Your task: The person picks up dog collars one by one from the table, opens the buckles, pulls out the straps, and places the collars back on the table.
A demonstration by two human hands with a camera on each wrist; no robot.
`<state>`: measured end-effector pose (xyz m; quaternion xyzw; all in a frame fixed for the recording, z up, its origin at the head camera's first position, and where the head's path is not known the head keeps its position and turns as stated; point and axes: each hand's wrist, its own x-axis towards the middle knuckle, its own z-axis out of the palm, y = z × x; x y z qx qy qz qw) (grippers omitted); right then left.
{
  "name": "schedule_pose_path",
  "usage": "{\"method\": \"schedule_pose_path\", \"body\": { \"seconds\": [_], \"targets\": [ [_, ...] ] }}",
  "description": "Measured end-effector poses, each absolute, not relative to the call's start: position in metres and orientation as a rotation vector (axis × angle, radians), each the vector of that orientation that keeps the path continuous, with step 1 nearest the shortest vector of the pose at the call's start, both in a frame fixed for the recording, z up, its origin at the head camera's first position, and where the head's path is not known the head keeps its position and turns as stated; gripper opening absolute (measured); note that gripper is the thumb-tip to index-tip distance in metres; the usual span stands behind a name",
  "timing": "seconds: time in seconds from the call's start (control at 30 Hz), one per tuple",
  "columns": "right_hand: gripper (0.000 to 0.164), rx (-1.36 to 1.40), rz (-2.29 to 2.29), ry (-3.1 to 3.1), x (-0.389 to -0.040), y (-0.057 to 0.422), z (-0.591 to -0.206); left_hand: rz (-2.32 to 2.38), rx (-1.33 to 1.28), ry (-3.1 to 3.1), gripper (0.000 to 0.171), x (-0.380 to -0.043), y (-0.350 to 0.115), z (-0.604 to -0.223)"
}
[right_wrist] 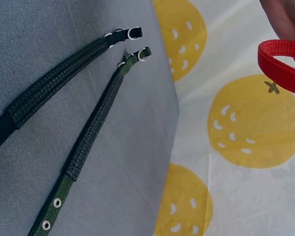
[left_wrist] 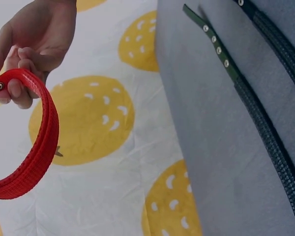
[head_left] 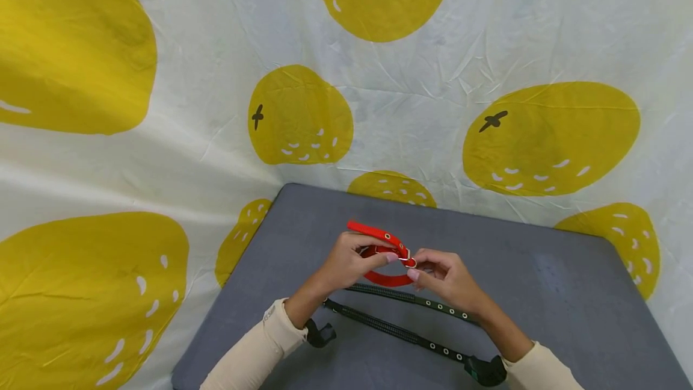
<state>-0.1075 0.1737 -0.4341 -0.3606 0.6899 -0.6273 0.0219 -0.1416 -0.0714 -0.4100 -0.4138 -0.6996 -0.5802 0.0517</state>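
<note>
A red collar [head_left: 387, 280] with metal eyelets is bent into a loop and held up over the grey table. My left hand [head_left: 349, 262] pinches it beside the metal buckle [head_left: 406, 254], thumb on the near side. The collar's eyeleted end stands out past these fingers, up and to the left. At the buckle side, my right hand [head_left: 449, 278] pinches the collar close to a metal ring [head_left: 411, 263]. The left wrist view shows the red loop [left_wrist: 51, 132] with fingertips curled on its upper part. Only a piece of the band [right_wrist: 280, 69] appears in the right wrist view.
Two dark collars lie side by side on the grey table [head_left: 541, 312] below the hands: a dark green one [head_left: 387, 292] and a black one [head_left: 379, 324]. Both have eyelets and a braided section. A white cloth [head_left: 406, 107] printed with yellow fruit hangs behind the table.
</note>
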Motion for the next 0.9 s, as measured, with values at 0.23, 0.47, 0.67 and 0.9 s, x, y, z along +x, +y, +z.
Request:
{"method": "schedule_pose_path", "body": {
  "seconds": [0.23, 0.47, 0.67, 0.9],
  "targets": [
    [0.018, -1.100, -1.947, 2.146, -0.1075, 0.1733, -0.4359, -1.763, -1.239, -2.139, 0.014, -0.1406, -0.0719, -0.4088],
    [0.018, -1.096, -1.957, 2.155, -0.1064, 0.1725, -0.4359, -1.790, -1.226, -2.116, 0.013, -0.1402, -0.0717, -0.4080],
    [0.018, -1.083, -1.966, 2.162, -0.1050, 0.1720, -0.4359, -1.800, -1.258, -2.090, 0.015, -0.1398, -0.0719, -0.4084],
    [0.018, -1.125, -1.984, 2.160, -0.1046, 0.1724, -0.4382, -1.781, -1.243, -2.082, 0.013, -0.1399, -0.0733, -0.4087]
  ]
}}
